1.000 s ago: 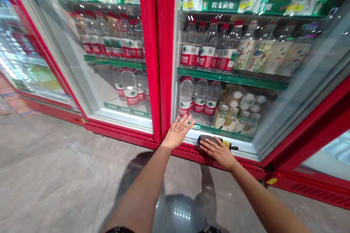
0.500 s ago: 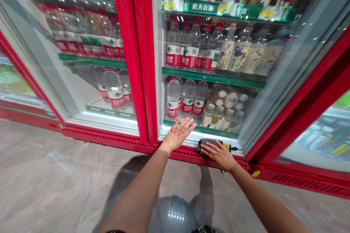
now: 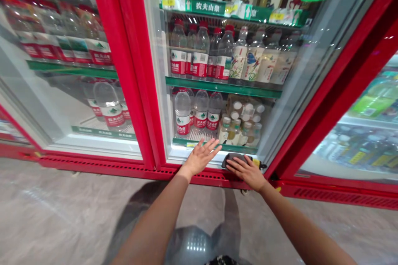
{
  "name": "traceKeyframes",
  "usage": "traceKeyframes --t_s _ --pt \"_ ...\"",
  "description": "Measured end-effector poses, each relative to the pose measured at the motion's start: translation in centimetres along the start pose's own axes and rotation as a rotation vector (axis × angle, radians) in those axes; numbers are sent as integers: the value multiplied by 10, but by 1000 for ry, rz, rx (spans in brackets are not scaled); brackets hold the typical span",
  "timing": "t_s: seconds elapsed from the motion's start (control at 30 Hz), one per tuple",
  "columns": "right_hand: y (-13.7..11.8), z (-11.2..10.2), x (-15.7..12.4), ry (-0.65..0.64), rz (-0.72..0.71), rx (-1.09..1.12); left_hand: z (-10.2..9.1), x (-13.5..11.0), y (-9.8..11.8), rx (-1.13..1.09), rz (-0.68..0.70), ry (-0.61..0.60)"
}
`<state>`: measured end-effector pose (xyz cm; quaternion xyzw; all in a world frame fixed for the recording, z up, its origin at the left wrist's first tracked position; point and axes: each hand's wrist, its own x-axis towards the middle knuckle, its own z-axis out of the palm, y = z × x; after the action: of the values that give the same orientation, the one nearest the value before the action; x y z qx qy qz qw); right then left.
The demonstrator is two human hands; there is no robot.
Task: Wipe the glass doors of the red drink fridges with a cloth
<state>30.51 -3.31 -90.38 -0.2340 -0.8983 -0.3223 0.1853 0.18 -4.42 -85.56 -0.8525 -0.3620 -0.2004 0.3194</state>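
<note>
My left hand (image 3: 201,156) is open, fingers spread flat against the bottom of a red-framed glass fridge door (image 3: 155,70). Beside it, my right hand (image 3: 248,171) lies palm-down on a dark cloth (image 3: 234,158) with a yellow and black piece at its right end, pressing it against the door's lower frame. Behind the glass stand water bottles with red labels (image 3: 183,111) on the lowest green shelf, next to a pack of white-capped bottles (image 3: 241,120).
A second fridge door (image 3: 62,70) with more water bottles is on the left. Another red cooler (image 3: 357,132) stands at the right. Red vent grilles (image 3: 102,164) run along the bottom. Glossy grey floor (image 3: 62,215) lies below.
The view has swung to the right, so the fridges have slid left in the picture. Both hands keep their place on the door's lower edge and on the cloth.
</note>
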Motion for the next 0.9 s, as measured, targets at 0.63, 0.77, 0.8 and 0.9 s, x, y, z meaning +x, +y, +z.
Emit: traceKeyframes --t_s 0.63,0.77,0.8,0.9 --pt "45 -17 -36 -45 149 -44 12 29 17 -47 62 65" --pt "39 -11 -57 -78 279 -94 13 34 22 -79 106 95" --pt "36 -9 -62 -96 242 -87 14 35 23 -84 120 91" --pt "38 -7 -67 -141 93 -22 14 39 26 -96 147 58"
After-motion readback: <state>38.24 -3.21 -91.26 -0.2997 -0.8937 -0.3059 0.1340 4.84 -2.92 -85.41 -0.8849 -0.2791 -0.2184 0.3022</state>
